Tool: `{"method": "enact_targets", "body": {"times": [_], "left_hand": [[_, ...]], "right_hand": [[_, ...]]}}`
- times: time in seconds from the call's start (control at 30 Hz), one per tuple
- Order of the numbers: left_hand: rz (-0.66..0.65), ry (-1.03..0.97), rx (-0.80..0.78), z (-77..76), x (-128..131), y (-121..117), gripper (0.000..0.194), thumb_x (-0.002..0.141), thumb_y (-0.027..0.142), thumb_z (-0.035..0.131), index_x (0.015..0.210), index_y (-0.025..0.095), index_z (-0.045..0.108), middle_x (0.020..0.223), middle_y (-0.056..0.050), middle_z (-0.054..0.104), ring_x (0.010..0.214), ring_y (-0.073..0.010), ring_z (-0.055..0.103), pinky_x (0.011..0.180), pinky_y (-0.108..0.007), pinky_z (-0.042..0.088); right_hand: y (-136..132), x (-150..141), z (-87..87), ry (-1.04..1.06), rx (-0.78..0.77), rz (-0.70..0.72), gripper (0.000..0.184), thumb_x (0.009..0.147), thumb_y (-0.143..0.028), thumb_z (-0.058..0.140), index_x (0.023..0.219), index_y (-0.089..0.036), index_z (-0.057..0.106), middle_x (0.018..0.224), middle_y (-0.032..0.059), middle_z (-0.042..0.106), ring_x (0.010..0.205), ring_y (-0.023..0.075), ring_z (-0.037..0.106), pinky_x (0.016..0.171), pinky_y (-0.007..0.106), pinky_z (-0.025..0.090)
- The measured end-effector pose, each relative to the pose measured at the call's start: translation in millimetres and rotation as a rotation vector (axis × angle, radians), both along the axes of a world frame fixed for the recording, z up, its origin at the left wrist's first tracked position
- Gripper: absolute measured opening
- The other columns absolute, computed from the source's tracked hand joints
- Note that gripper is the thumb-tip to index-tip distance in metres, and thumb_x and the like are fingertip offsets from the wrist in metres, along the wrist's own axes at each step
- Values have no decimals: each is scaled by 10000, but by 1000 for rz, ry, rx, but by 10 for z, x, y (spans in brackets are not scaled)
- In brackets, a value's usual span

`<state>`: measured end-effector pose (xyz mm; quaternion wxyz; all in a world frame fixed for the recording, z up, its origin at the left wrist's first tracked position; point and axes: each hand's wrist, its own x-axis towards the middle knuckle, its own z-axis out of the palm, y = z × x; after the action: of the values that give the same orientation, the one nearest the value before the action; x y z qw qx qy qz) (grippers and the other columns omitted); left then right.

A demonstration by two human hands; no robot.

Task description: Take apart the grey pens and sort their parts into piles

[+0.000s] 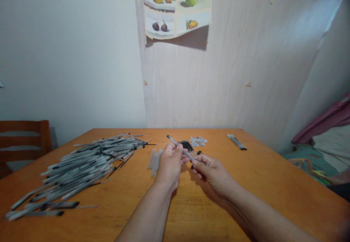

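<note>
A slim translucent pen with a dark end slants between my two hands, above the middle of the table. My left hand is closed around its barrel, thumb on top. At the pen's near right end, the fingertips of my right hand pinch it; a small dark piece shows under these fingers, too blurred to name. Just beyond my hands lie dark thin pieces, short clear caps or tubes and small black plugs. Clear empty-looking barrels lie left of my left hand, partly hidden by it.
A large loose heap of pens and pen parts covers the left of the wooden table. A small bundle of pens lies at the back right. Behind stand a wall with fruit pictures and, at left, a wooden chair.
</note>
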<state>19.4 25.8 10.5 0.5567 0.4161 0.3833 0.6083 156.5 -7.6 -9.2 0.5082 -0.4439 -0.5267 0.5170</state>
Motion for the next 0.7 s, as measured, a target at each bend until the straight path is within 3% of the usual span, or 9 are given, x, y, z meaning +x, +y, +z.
{"method": "enact_targets", "body": {"times": [0.7], "left_hand": [[-11,36,28,19,41,-59,236,850,372,627,894,153,551,838,-64,687,679,-102,639,630,-204,523]], "right_hand": [[4,76,22,-125,43,37,367,817,-519,645,879,-158,621,624,-23,551,509,84,412,493,225,294]]}}
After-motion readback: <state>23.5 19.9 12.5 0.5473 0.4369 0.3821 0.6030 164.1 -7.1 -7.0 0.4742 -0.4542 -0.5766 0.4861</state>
